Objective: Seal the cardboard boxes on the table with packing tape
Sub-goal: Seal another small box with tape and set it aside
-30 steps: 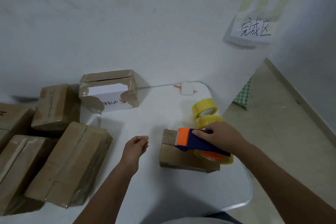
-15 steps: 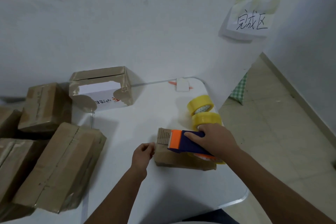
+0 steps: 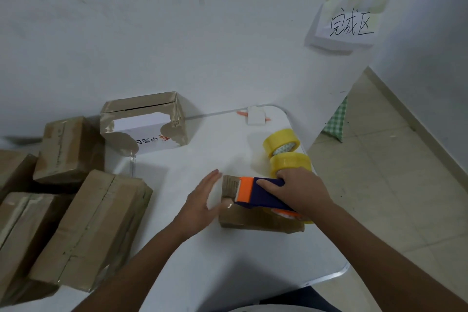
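Head view is showing a small cardboard box (image 3: pixel 255 218) lying on the white surface (image 3: pixel 228 261) near its right edge. The right hand (image 3: pixel 298 191) is curling its grip around a blue and orange tape dispenser (image 3: pixel 258 192), which is resting on top of the box with its orange end pointing left. The left hand (image 3: pixel 201 201) is lying released, its fingers straight, flat against the box's left end. Two yellow tape rolls (image 3: pixel 286 153) are sitting just behind the right hand. A torn white-fronted box (image 3: pixel 144 121) is standing further back, against the wall. Several larger brown boxes (image 3: pixel 88 225) are crowding the left side of the surface. A handwritten paper sign (image 3: pixel 350 28) is hanging on the wall at upper right.
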